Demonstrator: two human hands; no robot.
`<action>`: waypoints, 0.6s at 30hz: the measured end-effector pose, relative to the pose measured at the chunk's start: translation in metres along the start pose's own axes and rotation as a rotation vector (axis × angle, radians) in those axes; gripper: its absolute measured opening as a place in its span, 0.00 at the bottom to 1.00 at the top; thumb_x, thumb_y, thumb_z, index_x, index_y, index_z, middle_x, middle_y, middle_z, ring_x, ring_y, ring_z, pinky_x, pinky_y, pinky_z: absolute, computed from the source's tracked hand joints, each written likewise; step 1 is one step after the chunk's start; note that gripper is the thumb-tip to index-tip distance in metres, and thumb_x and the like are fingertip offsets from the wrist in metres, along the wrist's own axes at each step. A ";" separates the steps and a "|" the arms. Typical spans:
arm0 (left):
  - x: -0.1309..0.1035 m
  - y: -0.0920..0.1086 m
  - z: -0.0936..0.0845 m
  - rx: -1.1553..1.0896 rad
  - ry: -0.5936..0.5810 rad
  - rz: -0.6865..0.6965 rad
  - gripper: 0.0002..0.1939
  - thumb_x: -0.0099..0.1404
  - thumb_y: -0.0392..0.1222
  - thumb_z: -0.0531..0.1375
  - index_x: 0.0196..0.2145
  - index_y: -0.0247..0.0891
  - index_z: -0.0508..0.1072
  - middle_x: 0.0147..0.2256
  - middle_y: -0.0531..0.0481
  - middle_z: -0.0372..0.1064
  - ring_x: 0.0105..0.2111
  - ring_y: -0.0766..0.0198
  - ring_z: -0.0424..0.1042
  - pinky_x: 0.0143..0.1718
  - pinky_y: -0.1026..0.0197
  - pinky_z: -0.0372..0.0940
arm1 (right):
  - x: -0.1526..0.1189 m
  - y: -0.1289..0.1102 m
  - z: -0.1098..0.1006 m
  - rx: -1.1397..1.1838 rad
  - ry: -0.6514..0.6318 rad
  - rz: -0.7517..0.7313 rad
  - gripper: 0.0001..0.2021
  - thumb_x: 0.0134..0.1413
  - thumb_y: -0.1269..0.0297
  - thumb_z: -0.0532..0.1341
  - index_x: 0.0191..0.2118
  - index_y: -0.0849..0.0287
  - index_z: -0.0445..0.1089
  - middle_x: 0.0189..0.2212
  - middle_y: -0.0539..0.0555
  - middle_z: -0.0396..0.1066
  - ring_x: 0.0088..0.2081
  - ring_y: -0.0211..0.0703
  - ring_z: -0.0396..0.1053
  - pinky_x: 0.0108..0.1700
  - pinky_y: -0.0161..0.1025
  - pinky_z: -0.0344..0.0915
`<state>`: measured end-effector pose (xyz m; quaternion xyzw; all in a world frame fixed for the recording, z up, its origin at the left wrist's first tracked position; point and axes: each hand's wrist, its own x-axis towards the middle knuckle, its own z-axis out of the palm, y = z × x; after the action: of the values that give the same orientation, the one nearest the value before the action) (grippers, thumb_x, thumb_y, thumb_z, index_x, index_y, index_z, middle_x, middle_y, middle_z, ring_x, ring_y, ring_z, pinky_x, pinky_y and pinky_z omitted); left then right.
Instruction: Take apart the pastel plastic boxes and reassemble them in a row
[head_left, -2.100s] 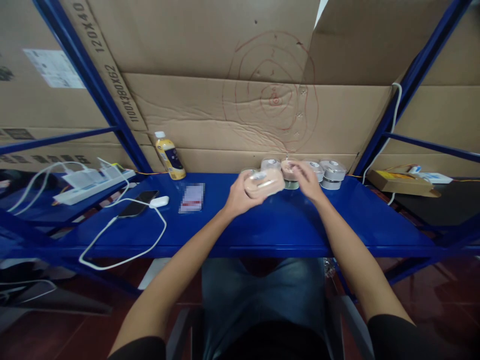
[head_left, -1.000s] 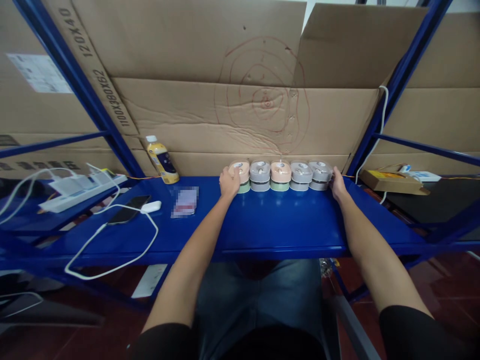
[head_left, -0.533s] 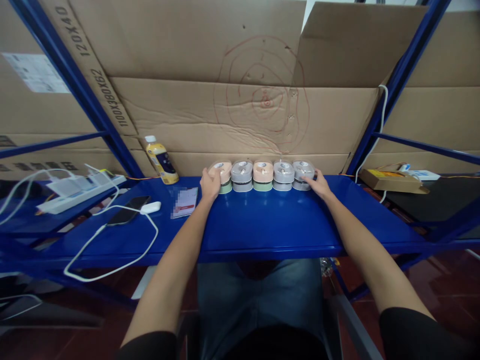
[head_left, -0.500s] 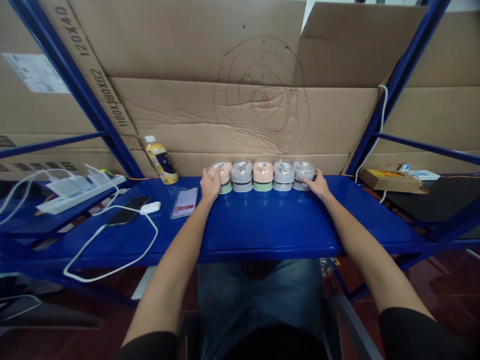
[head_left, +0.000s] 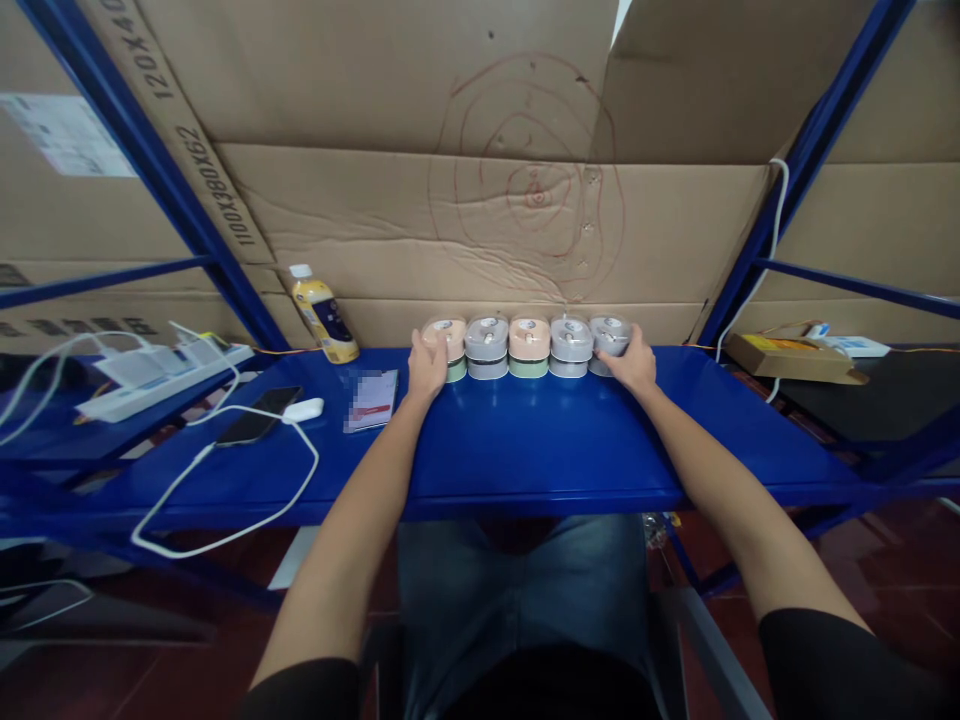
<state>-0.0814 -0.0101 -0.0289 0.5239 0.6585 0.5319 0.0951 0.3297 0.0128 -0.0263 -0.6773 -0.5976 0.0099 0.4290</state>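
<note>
A row of several stacked small plastic boxes with clear lids stands at the back of the blue shelf (head_left: 536, 440). My left hand (head_left: 428, 365) is closed around the outer side of the left end stack, a peach box (head_left: 448, 336) over a green one. At the opposite end, my right hand (head_left: 634, 362) grips a grey box (head_left: 611, 332), its thumb across the front. Between them sit a grey box (head_left: 487, 340), a peach box (head_left: 529, 340) over green, and another grey box (head_left: 571, 342). Neighbouring stacks stand close together. Some fingertips of both hands are hidden.
Left of the row are a yellow drink bottle (head_left: 325, 318), a card or phone with a blurred face (head_left: 371, 400), a dark phone (head_left: 259, 416) with a white cable and a power strip (head_left: 165, 384). Cardboard (head_left: 360, 220) backs the shelf. An open carton (head_left: 795, 358) lies right.
My right hand has shifted slightly, its thumb now further across the front of the right end stack. My left hand stays at its end. The view has tilted a little.
</note>
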 end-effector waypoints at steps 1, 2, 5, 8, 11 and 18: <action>0.001 -0.001 0.000 -0.001 0.001 0.001 0.43 0.73 0.60 0.53 0.72 0.26 0.50 0.70 0.29 0.56 0.71 0.43 0.55 0.71 0.47 0.51 | 0.001 0.001 0.000 0.010 0.007 0.009 0.51 0.43 0.44 0.72 0.69 0.64 0.56 0.55 0.74 0.73 0.58 0.74 0.71 0.59 0.64 0.66; 0.001 -0.002 0.000 0.001 0.001 0.000 0.43 0.73 0.61 0.53 0.72 0.26 0.50 0.70 0.29 0.56 0.71 0.43 0.56 0.71 0.47 0.51 | 0.002 0.002 0.000 0.023 0.012 0.019 0.51 0.42 0.45 0.72 0.69 0.63 0.56 0.55 0.73 0.73 0.58 0.74 0.71 0.59 0.64 0.66; 0.003 -0.003 0.001 -0.004 0.004 -0.009 0.42 0.73 0.60 0.53 0.72 0.26 0.51 0.70 0.29 0.56 0.71 0.43 0.56 0.71 0.47 0.51 | 0.004 0.005 0.001 0.089 0.022 0.058 0.51 0.39 0.48 0.73 0.69 0.61 0.58 0.56 0.71 0.73 0.58 0.72 0.71 0.60 0.63 0.65; 0.003 -0.001 0.001 -0.020 0.013 -0.022 0.41 0.73 0.59 0.54 0.71 0.27 0.51 0.70 0.29 0.55 0.71 0.43 0.54 0.72 0.47 0.50 | 0.006 0.009 0.001 0.151 0.048 0.122 0.52 0.38 0.48 0.74 0.69 0.60 0.58 0.58 0.70 0.72 0.59 0.71 0.70 0.61 0.63 0.65; 0.000 0.005 -0.002 -0.027 0.053 -0.010 0.39 0.73 0.55 0.55 0.70 0.26 0.52 0.70 0.27 0.54 0.72 0.44 0.53 0.72 0.47 0.49 | 0.010 0.015 -0.004 0.214 0.092 0.195 0.50 0.40 0.46 0.73 0.69 0.61 0.59 0.59 0.69 0.70 0.61 0.68 0.68 0.63 0.59 0.64; -0.021 0.047 -0.018 -0.033 0.251 0.396 0.27 0.68 0.48 0.59 0.61 0.33 0.63 0.61 0.33 0.63 0.65 0.48 0.62 0.69 0.48 0.55 | 0.026 0.017 -0.037 0.663 0.221 0.119 0.37 0.42 0.49 0.69 0.59 0.56 0.64 0.54 0.59 0.72 0.53 0.54 0.73 0.58 0.53 0.69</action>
<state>-0.0567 -0.0431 0.0069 0.5710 0.5408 0.6118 -0.0850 0.3702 0.0144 0.0001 -0.5318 -0.4712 0.1551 0.6863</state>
